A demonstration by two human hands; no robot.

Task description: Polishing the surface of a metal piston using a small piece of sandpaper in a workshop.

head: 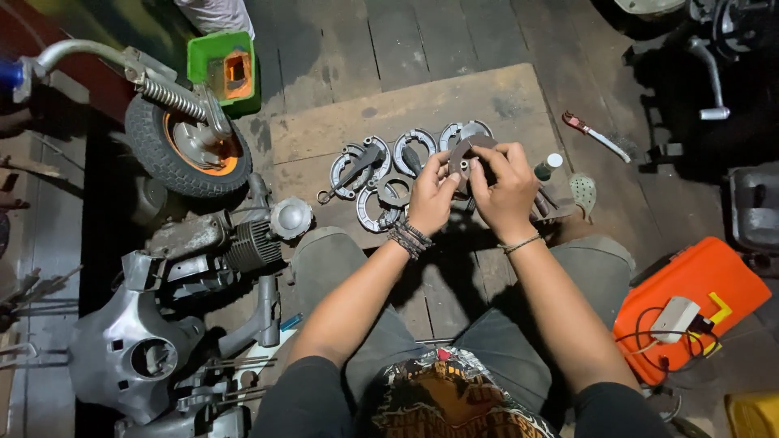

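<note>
While both hands, left hand (430,199) and right hand (505,191), close together on one curved brake shoe (469,154), they hold it raised at chest height, likely for close inspection. Just beyond the hands, more brake shoes (381,174) lie in a row on the wooden board (324,130), probably sorted.
</note>
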